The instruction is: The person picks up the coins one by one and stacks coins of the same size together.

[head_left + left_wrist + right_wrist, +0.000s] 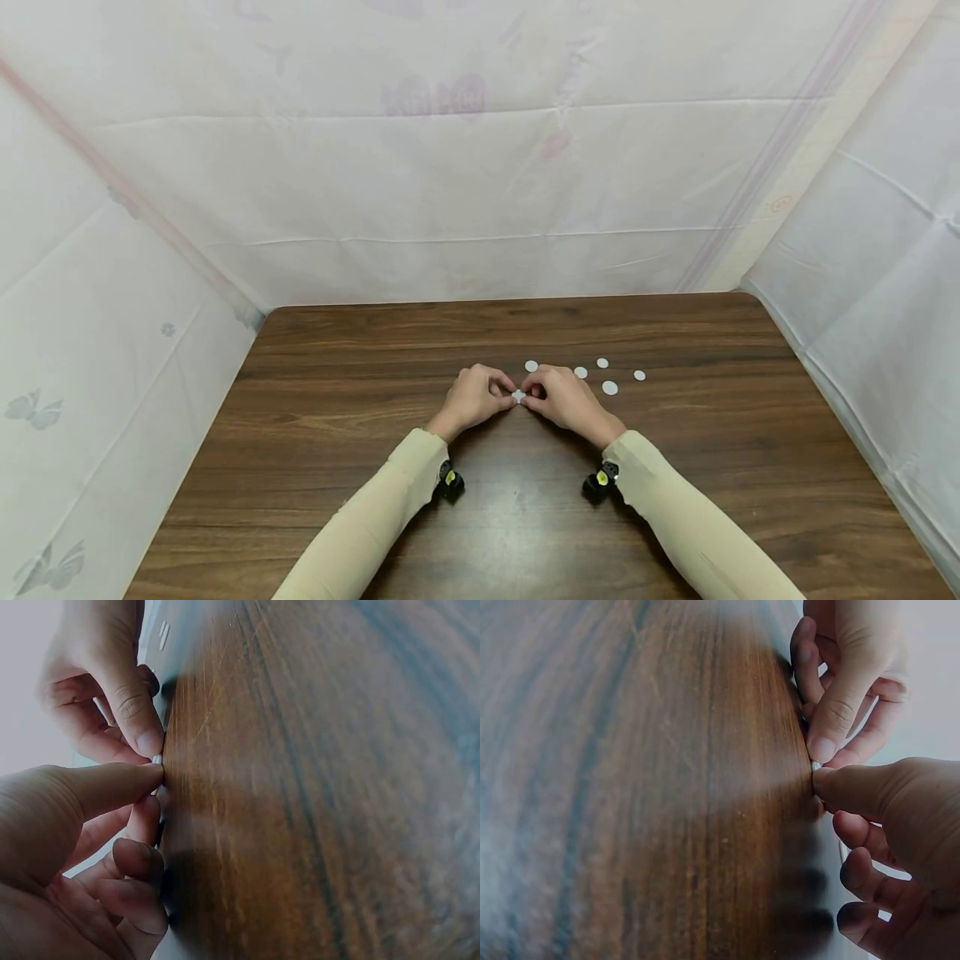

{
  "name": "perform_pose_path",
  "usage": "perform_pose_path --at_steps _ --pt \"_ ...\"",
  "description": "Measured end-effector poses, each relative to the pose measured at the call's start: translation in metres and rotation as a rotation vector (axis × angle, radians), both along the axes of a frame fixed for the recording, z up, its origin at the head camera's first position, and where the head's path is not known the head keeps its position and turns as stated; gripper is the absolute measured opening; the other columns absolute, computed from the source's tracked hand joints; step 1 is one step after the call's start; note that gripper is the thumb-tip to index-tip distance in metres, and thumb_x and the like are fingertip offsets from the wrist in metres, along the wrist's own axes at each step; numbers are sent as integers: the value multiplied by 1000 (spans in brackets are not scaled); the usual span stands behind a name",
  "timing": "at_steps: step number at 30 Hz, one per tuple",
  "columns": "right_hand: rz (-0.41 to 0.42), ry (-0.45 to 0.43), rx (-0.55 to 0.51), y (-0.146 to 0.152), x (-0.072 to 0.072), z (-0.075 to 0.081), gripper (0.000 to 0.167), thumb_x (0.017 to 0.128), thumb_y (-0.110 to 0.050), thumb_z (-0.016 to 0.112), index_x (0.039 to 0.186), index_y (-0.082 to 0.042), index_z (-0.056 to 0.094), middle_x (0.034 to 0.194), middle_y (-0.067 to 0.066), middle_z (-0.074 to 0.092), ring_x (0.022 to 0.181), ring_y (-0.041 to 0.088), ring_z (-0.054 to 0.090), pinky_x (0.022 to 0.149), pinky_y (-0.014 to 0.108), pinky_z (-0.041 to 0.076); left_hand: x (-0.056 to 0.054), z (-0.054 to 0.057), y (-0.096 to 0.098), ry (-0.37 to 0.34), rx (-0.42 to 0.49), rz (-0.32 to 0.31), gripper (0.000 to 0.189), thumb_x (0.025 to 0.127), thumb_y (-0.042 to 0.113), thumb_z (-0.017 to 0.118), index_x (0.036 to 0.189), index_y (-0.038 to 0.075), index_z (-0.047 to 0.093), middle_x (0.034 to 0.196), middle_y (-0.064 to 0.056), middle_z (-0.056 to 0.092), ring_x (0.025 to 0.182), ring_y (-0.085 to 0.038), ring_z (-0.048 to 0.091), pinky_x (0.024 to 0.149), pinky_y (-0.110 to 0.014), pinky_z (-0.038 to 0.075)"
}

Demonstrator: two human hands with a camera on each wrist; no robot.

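Note:
Between my two hands, low over the brown tabletop, is a small flat white disc (518, 397), mostly covered by fingertips. My left hand (474, 396) pinches its left side between thumb and index finger. From the other side my right hand (562, 396) pinches it the same way. In the left wrist view only a thin pale edge of the disc (157, 760) shows between the two thumbs. The right wrist view gives a similar sliver of the disc (816, 766), right at the table surface. The other fingers of both hands are loosely bent.
Several loose white discs lie beyond and to the right of my right hand, among them one disc (531, 366) behind the hands and another disc (639, 375) farthest right. The wooden table (337, 375) is bordered by hanging whitish sheets (480, 183) at back and sides.

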State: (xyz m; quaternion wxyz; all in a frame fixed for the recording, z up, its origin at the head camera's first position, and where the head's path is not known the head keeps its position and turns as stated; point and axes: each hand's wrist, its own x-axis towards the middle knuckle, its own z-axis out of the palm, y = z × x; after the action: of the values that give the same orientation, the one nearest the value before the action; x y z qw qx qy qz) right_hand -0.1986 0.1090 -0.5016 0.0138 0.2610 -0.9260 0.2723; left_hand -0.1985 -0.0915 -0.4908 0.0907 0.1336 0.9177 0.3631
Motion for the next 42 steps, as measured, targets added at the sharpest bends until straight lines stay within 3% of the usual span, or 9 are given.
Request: perform_pose_path --at_steps 22,42 --pt "-5 -4 -32 -4 8 2 8 89 -17 82 95 -15 79 77 -10 60 66 3 52 61 25 46 8 2 -4 -3 36 -3 5 89 17 82 94 15 81 65 7 64 56 -10 57 51 -27 44" --pt "-6 -19 0 -9 19 2 9 89 -20 82 96 -17 79 78 -11 57 66 3 51 60 24 45 20 3 -9 20 21 -3 6 87 15 83 92 15 80 63 9 64 54 -7 56 52 -27 44"
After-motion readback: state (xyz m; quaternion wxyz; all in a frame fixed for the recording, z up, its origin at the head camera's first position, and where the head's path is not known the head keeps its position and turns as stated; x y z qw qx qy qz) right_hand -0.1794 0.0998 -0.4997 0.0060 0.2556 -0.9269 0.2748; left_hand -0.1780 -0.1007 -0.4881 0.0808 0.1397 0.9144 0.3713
